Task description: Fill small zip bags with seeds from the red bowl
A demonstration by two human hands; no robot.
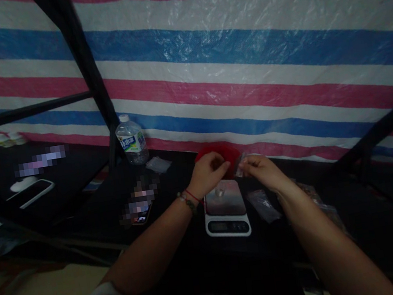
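Note:
My left hand [209, 171] is over the back left of a small digital scale [228, 227], in front of a red container [202, 152]. Its fingers curl toward the thumb, and whatever may be between the fingertips is hidden. A small clear object [220, 191] sits on the scale's metal plate. My right hand [263, 171] pinches a small clear plastic bag [239, 166] beside the red container. Another clear plastic bag [263, 205] lies flat to the right of the scale.
A large clear bottle [132, 142] stands at the back left, with a clear bag [158, 164] beside it. A lit phone [142, 215] lies left of the scale. Filled bags [330, 214] lie beyond my right forearm. Black frame bars [81, 51] and a striped sheet [243, 61] bound the table.

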